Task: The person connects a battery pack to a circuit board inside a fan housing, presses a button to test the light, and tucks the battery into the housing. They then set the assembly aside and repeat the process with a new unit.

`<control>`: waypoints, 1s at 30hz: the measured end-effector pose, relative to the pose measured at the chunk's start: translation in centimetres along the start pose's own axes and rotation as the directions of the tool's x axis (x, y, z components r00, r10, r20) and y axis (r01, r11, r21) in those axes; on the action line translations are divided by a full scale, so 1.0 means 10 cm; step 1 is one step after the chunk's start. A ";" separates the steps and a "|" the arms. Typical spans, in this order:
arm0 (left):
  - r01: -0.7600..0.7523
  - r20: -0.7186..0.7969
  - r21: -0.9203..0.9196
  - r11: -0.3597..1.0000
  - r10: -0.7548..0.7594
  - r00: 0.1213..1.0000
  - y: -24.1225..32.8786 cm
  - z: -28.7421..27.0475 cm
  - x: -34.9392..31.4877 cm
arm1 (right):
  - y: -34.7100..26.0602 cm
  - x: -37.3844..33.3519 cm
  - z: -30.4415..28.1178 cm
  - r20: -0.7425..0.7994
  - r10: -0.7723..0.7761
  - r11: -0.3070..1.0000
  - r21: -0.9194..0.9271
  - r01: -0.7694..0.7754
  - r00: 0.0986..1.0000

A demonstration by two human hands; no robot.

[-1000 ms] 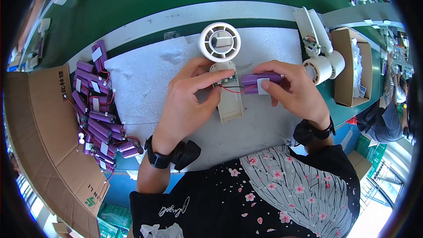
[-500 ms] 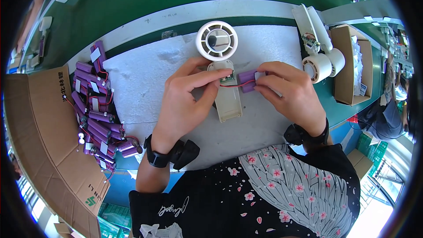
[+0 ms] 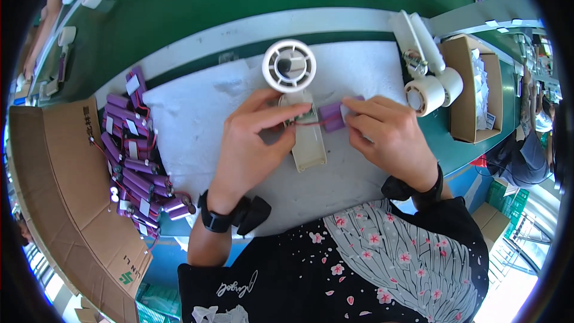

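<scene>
Purple battery cell (image 3: 330, 115) pinched beside a white handheld fan (image 3: 297, 98) on a pale work mat (image 3: 197, 107).

Right hand (image 3: 388, 137) grips the cell between thumb and fingertips, covering its far end; red wires (image 3: 308, 122) run from it to the fan's open handle, where the left hand (image 3: 251, 143) presses its fingertips, hiding the joint. More purple cells (image 3: 134, 155) lie heaped left of the mat, half blurred by the lens curve.
</scene>
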State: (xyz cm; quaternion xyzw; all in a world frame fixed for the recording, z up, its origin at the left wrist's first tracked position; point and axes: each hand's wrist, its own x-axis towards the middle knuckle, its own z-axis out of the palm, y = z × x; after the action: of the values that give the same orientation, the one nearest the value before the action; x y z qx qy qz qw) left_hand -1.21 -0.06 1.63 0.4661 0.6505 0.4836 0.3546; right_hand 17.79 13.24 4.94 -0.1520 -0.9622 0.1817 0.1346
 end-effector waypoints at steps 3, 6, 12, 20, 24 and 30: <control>0.053 -0.010 0.003 0.999 -0.053 0.999 -0.01 0.04 -0.03 | 0.06 -0.01 0.01 0.060 0.030 0.996 0.078 -0.035 0.998; 0.063 -0.024 -0.006 0.998 -0.064 0.998 -0.01 0.07 -0.03 | 0.04 -0.01 -0.04 0.044 0.014 0.996 0.085 -0.017 0.999; 0.075 -0.055 -0.064 0.995 -0.079 0.995 -0.05 0.09 -0.06 | 0.04 -0.05 0.00 0.002 -0.037 0.997 0.061 0.037 0.999; 0.037 -0.039 -0.059 0.998 -0.039 0.998 -0.06 0.10 -0.06 | -0.08 -0.10 0.06 0.068 -0.055 0.987 -0.148 0.065 0.996; 0.030 -0.020 -0.034 0.999 -0.031 0.999 -0.08 0.09 -0.02 | -0.15 -0.04 0.00 0.207 -0.018 0.940 -0.330 0.088 0.978; -0.043 -0.049 -0.053 0.998 0.040 0.998 -0.13 0.11 0.00 | -0.03 0.00 0.03 0.180 -0.085 0.945 -0.296 0.136 0.980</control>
State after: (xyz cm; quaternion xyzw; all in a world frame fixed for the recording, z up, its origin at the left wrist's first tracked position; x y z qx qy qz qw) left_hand -0.52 0.10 0.02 0.4582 0.6357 0.5191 0.3413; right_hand 17.61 12.90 4.84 -0.1012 -0.9935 0.0341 0.0394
